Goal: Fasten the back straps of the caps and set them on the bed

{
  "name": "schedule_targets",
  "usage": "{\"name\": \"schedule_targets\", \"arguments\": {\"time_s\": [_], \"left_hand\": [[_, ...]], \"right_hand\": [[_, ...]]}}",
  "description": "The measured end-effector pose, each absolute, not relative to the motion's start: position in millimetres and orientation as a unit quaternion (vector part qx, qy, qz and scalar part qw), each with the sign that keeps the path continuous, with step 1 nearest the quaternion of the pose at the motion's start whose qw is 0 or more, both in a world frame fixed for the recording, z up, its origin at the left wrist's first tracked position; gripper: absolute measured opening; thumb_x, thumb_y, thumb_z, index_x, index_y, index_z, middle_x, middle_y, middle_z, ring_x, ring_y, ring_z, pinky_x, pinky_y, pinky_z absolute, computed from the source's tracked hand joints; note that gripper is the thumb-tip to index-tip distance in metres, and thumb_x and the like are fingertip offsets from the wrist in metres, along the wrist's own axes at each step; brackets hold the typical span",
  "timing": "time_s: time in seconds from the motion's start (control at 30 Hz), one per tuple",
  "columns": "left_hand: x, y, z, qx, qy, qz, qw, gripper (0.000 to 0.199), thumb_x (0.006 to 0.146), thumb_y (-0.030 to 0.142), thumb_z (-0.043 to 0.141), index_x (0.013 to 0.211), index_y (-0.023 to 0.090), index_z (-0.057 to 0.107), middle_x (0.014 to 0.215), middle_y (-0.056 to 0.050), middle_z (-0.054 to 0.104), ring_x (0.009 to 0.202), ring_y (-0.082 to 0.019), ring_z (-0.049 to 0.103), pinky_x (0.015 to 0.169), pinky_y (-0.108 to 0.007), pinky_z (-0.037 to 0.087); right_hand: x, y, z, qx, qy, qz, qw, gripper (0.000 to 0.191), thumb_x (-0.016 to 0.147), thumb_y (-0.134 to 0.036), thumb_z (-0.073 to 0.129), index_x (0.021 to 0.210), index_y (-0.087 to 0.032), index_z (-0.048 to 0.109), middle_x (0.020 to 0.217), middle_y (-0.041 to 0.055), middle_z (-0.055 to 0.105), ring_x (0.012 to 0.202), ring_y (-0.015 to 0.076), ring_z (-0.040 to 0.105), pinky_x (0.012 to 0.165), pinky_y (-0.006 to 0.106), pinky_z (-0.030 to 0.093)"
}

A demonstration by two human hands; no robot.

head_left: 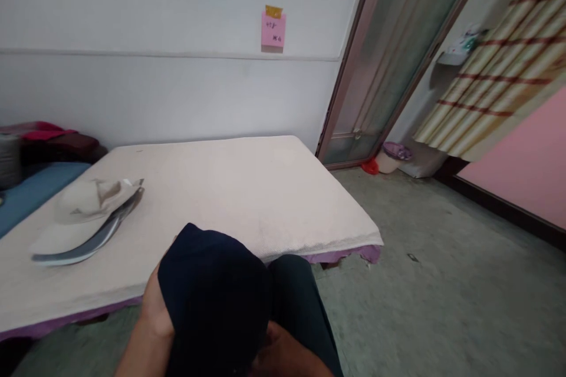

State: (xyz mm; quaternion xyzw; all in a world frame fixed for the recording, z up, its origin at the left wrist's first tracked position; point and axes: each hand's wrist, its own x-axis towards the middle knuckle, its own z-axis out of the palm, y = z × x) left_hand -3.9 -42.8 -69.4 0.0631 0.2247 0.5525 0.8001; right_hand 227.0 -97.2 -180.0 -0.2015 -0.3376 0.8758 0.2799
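A dark navy cap is held low in front of me, above my lap. My left hand grips its left side, with most of the fingers hidden behind the fabric. At the lower right edge of the cap, my right hand is closed against it, its fingertips in shadow. To the left, on the pale bed cover, lies a small stack of caps: a white cap on top, with a grey-blue brim showing beneath it.
A low bed with a pale cover stands before me against a white wall. Dark red and pink cloth is heaped at the far left, near blue bedding. A waste bin stands by the sliding door; a patterned curtain hangs right.
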Motion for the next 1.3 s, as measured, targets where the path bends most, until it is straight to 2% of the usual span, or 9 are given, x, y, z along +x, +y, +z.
{"name": "schedule_targets", "arguments": {"time_s": [0.1,0.2,0.37,0.5,0.6,0.7,0.83,1.03,1.3], "left_hand": [[-16.8,-32.7,-78.3,0.099,0.203,0.557,0.799,0.053,0.097,0.037,0.029,0.096,0.014,0.076,0.097,-0.012,0.078,0.093,-0.028,0.072,0.096,-0.046,0.049],[-22.9,-21.8,-92.7,0.128,0.165,0.586,0.783,0.051,0.097,0.042,0.032,0.103,0.015,0.075,0.101,-0.011,0.076,0.097,-0.026,0.071,0.097,-0.041,0.048],[2.3,-12.5,-122.6,0.09,0.221,0.646,0.725,0.047,0.092,0.05,0.043,0.102,0.018,0.075,0.099,-0.009,0.078,0.093,-0.023,0.073,0.096,-0.033,0.05],[35.2,-7.3,-137.2,0.077,0.285,0.605,0.739,0.022,0.09,0.019,0.055,0.102,0.016,0.073,0.102,-0.009,0.077,0.099,-0.023,0.07,0.096,-0.035,0.051],[49.8,1.9,-144.8,0.082,0.341,0.593,0.725,0.025,0.084,0.008,0.06,0.105,0.018,0.07,0.109,-0.008,0.075,0.104,-0.023,0.068,0.093,-0.033,0.052],[54.6,13.8,-150.3,0.083,0.389,0.602,0.692,0.024,0.079,0.011,0.067,0.101,0.02,0.07,0.106,-0.007,0.075,0.103,-0.025,0.068,0.09,-0.034,0.053],[55.1,28.9,-153.4,0.098,0.425,0.598,0.672,0.029,0.074,0.017,0.073,0.103,0.022,0.068,0.106,-0.006,0.075,0.097,-0.024,0.069,0.083,-0.033,0.055],[43.4,57.1,-175.7,0.263,0.587,0.553,0.53,0.045,0.067,0.047,0.075,0.099,0.017,0.067,0.101,-0.011,0.074,0.095,-0.03,0.068,0.082,-0.039,0.053],[22.5,77.8,-214.9,0.404,0.711,0.436,0.376,0.03,0.067,0.047,0.069,0.085,0.023,0.069,0.091,-0.008,0.073,0.094,-0.033,0.063,0.085,-0.04,0.045]], "right_hand": [[226.9,-97.9,-186.3,-0.23,-0.244,0.893,0.299,0.033,0.064,-0.021,0.081,0.095,-0.021,0.071,0.092,0.0032,0.07,0.087,0.0216,0.066,0.08,0.034,0.046],[231.4,-84.1,-193.2,-0.228,-0.173,0.881,0.377,0.023,0.069,-0.022,0.078,0.091,-0.018,0.07,0.081,0.0013,0.069,0.07,0.0144,0.065,0.066,0.026,0.047],[250.5,-33.4,-191.0,-0.223,-0.135,0.833,0.487,0.029,0.074,-0.021,0.076,0.101,-0.019,0.068,0.093,0.0032,0.072,0.082,0.016,0.067,0.071,0.026,0.049],[259.8,6.1,-179.1,-0.255,-0.117,0.802,0.527,0.031,0.072,-0.02,0.077,0.102,-0.019,0.068,0.106,0.0053,0.073,0.095,0.0187,0.067,0.086,0.031,0.048],[253.2,17.4,-174.9,-0.263,-0.109,0.797,0.533,0.028,0.077,-0.029,0.074,0.103,-0.021,0.069,0.112,0.0055,0.071,0.102,0.0206,0.064,0.091,0.034,0.047],[241.2,13.9,-181.2,-0.258,-0.098,0.814,0.511,0.029,0.075,-0.036,0.075,0.101,-0.023,0.07,0.102,0.0038,0.073,0.09,0.0194,0.066,0.073,0.029,0.051],[235.0,10.7,-193.3,-0.268,-0.084,0.823,0.494,0.033,0.063,-0.033,0.084,0.093,-0.024,0.072,0.075,-0.0014,0.068,0.061,0.0117,0.058,0.045,0.019,0.036],[254.2,68.0,-166.5,-0.279,-0.182,0.769,0.546,0.03,0.072,-0.028,0.078,0.1,-0.02,0.07,0.089,0.0033,0.071,0.07,0.014,0.06,0.056,0.023,0.042],[294.2,287.6,-128.4,-0.325,-0.241,0.659,0.634,0.01,0.088,-0.022,0.063,0.095,-0.015,0.063,0.086,0.001,0.064,0.067,0.011,0.059,0.062,0.025,0.05]]}}
